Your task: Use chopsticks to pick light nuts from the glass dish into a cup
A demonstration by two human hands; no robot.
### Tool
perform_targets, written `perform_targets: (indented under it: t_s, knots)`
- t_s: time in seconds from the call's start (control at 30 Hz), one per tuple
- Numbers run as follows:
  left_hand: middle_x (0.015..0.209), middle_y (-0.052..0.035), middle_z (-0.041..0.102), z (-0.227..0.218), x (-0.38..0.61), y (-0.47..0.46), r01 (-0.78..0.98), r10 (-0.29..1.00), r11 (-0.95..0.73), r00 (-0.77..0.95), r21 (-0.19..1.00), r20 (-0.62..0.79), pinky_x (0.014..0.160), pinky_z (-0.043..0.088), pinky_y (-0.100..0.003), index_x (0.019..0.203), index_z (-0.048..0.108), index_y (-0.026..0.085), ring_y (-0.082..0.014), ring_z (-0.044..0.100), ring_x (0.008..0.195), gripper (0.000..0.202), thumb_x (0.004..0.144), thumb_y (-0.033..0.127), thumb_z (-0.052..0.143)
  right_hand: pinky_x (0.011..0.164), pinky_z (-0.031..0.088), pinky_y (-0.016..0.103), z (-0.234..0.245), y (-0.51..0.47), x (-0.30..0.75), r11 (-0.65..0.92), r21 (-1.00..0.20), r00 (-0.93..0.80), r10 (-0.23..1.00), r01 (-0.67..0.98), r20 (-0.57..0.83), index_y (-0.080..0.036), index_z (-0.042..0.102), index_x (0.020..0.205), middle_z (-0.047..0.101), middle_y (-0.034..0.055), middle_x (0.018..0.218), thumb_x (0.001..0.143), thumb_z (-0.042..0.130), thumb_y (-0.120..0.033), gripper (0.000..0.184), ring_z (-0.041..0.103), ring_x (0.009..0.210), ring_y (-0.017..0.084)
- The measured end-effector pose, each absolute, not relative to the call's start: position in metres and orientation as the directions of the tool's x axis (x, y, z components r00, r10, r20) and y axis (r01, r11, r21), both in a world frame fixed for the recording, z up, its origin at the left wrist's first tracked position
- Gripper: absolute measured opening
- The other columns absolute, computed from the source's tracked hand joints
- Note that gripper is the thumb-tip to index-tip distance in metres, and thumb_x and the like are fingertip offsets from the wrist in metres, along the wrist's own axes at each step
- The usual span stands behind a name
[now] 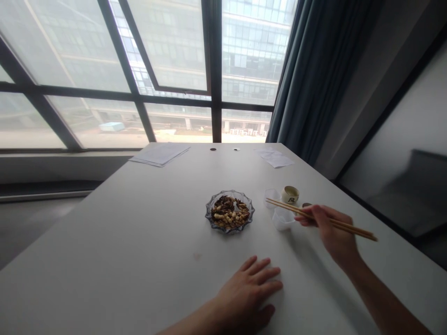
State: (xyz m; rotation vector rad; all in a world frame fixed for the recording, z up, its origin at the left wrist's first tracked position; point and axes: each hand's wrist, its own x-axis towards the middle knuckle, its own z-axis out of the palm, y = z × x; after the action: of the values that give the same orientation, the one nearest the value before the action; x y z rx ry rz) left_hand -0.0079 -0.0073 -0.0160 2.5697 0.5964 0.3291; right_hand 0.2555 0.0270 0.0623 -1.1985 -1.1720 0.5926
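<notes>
My right hand [331, 232] grips a pair of wooden chopsticks [349, 226], their tips pointing left above a small clear plastic cup [282, 218]. Behind that cup stand another clear cup [271, 195] and a small cream ceramic cup [290, 194]. A glass dish [229, 211] of peanuts and dark bits sits at the table's middle, left of the chopstick tips. My left hand [249, 291] lies flat on the white table [122, 242], fingers spread, holding nothing, nearer to me than the dish.
Sheets of paper [160, 153] lie at the table's far left, a smaller sheet [275, 158] at the far right. Two cable holes [224, 149] sit near the far edge. Large windows stand beyond; a dark curtain [314, 79] hangs at the right.
</notes>
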Motion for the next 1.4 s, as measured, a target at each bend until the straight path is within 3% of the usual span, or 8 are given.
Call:
perform_targets:
  t_s: [0.17,0.27,0.6,1.03,1.4]
  knots:
    - [0.160,0.0017,0.046,-0.026,-0.006,-0.007,0.346,0.454,-0.818,0.879,0.460,0.146,0.128,0.020,-0.050,0.143,0.050,0.031,-0.0263,0.034,0.152,0.045,0.099,0.041,0.057,0.063,0.064,0.032,0.051,0.077,0.182,0.322,-0.920,0.013,0.943,0.224,0.333,-0.016,0.076,0.087,0.079,0.0110,0.080,0.093,0.066,-0.058,0.045,0.076,0.067,0.023]
    - [0.159,0.0002,0.046,-0.028,-0.007,-0.006,0.325,0.440,-0.827,0.882,0.459,0.168,0.128,0.019,-0.049,0.144,0.050,0.029,-0.0267,0.034,0.152,0.045,0.102,0.042,0.055,0.064,0.062,0.032,0.043,0.096,0.160,0.312,-0.914,-0.075,0.950,0.258,0.303,-0.017,0.074,0.082,0.079,0.0106,0.081,0.093,0.064,-0.059,0.046,0.076,0.067,0.023]
    - [0.159,-0.0049,0.046,-0.033,-0.007,-0.001,0.285,0.399,-0.843,0.900,0.457,0.174,0.126,0.022,-0.053,0.146,0.051,0.026,-0.0305,0.033,0.152,0.044,0.107,0.045,0.047,0.066,0.063,0.033,0.039,0.093,0.185,0.184,-0.944,0.011,0.981,0.273,0.195,-0.015,0.077,0.088,0.079,0.0109,0.079,0.090,0.068,-0.061,0.047,0.077,0.071,0.024]
    - [0.161,-0.0035,0.044,-0.040,-0.008,0.000,0.285,0.394,-0.850,0.903,0.443,0.173,0.127,0.022,-0.052,0.147,0.050,0.027,-0.0296,0.032,0.153,0.045,0.108,0.048,0.044,0.069,0.059,0.033,0.041,0.106,0.164,0.348,-0.860,-0.166,0.937,0.372,0.308,-0.018,0.075,0.079,0.077,0.0074,0.077,0.097,0.060,-0.054,0.042,0.074,0.071,0.023]
    - [0.160,-0.0050,0.046,-0.041,-0.007,-0.001,0.285,0.396,-0.846,0.902,0.450,0.174,0.127,0.023,-0.053,0.147,0.051,0.026,-0.0298,0.032,0.153,0.045,0.108,0.048,0.044,0.064,0.060,0.033,0.033,0.114,0.166,0.312,-0.880,-0.157,0.949,0.359,0.272,-0.020,0.075,0.077,0.078,0.0074,0.077,0.096,0.060,-0.057,0.045,0.074,0.068,0.023]
